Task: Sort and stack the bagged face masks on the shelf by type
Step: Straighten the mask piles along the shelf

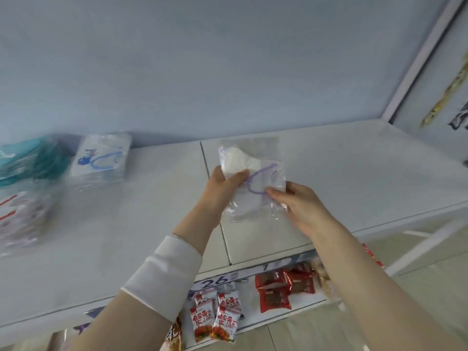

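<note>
A clear bag with a white, purple-looped mask (255, 173) is held just above the white shelf (354, 178), right of the panel seam. My left hand (222, 183) pinches its upper left edge. My right hand (301, 206) grips its right side. At the far left stands a stack of bagged white masks with blue loops (101, 158). A pile of teal masks (30, 160) lies left of that stack. Nearer, at the left edge, sits a blurred pile of bagged masks with red loops (20, 216).
A blue back wall (228, 72) closes the shelf behind, and a white frame post (417, 62) bounds it on the right. On the lower shelf lie red-and-white snack packets (217, 317) and dark red packets (283, 287), behind a price strip (220, 281).
</note>
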Demonstrator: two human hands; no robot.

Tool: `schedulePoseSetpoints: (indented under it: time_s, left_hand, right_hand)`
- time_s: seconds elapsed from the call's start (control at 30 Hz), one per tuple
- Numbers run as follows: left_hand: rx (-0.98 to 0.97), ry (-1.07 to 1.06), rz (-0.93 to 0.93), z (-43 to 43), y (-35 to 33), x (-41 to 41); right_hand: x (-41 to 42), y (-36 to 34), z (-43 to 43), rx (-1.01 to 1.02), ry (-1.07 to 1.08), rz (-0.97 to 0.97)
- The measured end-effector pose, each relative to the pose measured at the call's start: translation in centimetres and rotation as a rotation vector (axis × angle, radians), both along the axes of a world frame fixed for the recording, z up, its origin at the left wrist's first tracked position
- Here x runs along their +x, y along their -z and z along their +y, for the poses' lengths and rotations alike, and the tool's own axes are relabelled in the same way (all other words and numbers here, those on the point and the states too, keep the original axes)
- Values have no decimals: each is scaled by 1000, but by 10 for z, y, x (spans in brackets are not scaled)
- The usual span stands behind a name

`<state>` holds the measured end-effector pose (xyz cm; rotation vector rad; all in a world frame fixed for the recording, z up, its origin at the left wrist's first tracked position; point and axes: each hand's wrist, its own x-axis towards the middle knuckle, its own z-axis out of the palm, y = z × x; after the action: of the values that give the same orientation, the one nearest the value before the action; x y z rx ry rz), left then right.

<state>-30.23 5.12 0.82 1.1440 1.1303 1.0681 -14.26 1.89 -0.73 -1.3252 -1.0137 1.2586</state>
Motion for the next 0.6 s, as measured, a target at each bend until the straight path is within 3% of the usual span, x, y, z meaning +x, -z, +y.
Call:
schedulePoseSetpoints:
  time_s: [0.27,0.6]
  left_hand:
    - [-69,45,38,11,2,175]
    - [-118,32,52,88,3,325]
  right_hand:
    - [192,1,-6,-120,55,-36]
    - [341,-12,46,-187,95,160]
